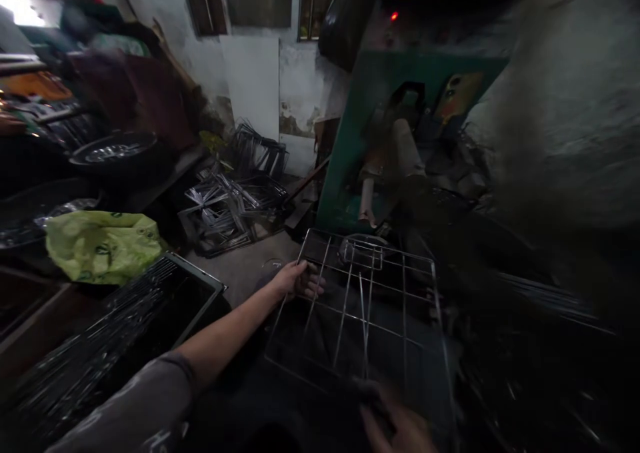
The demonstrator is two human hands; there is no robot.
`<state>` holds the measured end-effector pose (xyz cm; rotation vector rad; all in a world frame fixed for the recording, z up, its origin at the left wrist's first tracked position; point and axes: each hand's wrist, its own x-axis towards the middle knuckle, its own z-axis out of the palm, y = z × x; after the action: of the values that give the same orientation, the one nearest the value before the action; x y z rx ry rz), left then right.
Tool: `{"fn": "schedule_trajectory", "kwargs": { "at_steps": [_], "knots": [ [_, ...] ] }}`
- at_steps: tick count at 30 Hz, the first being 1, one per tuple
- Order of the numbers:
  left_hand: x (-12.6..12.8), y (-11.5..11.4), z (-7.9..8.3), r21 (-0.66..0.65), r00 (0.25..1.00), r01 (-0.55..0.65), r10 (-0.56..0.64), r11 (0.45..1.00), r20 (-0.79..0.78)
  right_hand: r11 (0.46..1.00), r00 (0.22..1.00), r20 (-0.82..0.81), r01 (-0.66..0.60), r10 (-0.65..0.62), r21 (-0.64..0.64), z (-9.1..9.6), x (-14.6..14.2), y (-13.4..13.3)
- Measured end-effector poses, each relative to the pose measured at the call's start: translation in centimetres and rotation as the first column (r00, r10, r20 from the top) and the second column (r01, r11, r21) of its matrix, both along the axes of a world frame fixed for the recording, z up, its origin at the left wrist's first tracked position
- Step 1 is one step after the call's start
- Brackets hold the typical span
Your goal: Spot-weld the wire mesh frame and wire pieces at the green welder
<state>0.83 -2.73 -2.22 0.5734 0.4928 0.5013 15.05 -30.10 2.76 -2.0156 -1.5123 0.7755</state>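
Observation:
A rectangular wire grid rack (345,313) is held tilted in front of me, its thin metal bars crossing in squares. My left hand (299,281) is closed around the wire at its left edge, with fingers curled under the bars. Low in the view, my right hand (397,418) is by the near side of the rack. Motion and darkness smear its fingers, so what it holds, if anything, does not show. Two thin rods (365,320) meet in a narrow V above that hand. A small rectangular wire loop (367,254) shows at the rack's far side.
Beyond the rack stands a green machine (340,146) with a red light. Bent wire frames (225,200) are heaped on the floor. To my left are a box of metal rods (115,326), a yellow-green sack (103,246) and a dark round basin (115,150).

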Motion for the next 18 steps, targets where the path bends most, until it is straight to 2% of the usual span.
{"fn": "schedule_trajectory", "kwargs": {
  "at_steps": [2,4,7,11,15,18],
  "knots": [
    [-0.1,0.0,-0.1,0.007,1.000,-0.009,0.009,1.000,-0.012,0.996,0.997,0.041,-0.067,0.069,-0.051,0.2,0.5,0.9],
    [0.0,0.0,-0.2,0.013,1.000,-0.006,0.007,1.000,-0.012,0.984,0.976,0.147,-0.148,0.162,-0.103,0.3,0.9,1.6],
    [0.2,0.1,-0.6,0.012,1.000,-0.001,0.002,1.000,-0.006,0.963,0.900,0.345,-0.234,0.267,-0.135,-0.2,1.0,2.2],
    [0.2,0.0,-0.8,0.005,1.000,0.000,-0.001,1.000,0.021,0.930,0.766,0.543,-0.356,0.343,-0.086,-1.5,0.7,2.0],
    [-0.1,0.0,-0.4,0.009,0.999,0.000,0.000,1.000,0.043,0.878,0.693,0.605,-0.478,0.392,-0.022,-2.6,1.4,1.6],
    [-0.2,0.1,0.3,0.033,0.999,-0.008,0.007,0.999,0.044,0.838,0.660,0.634,-0.545,0.402,0.036,-2.3,1.8,1.8]
  ]
}}
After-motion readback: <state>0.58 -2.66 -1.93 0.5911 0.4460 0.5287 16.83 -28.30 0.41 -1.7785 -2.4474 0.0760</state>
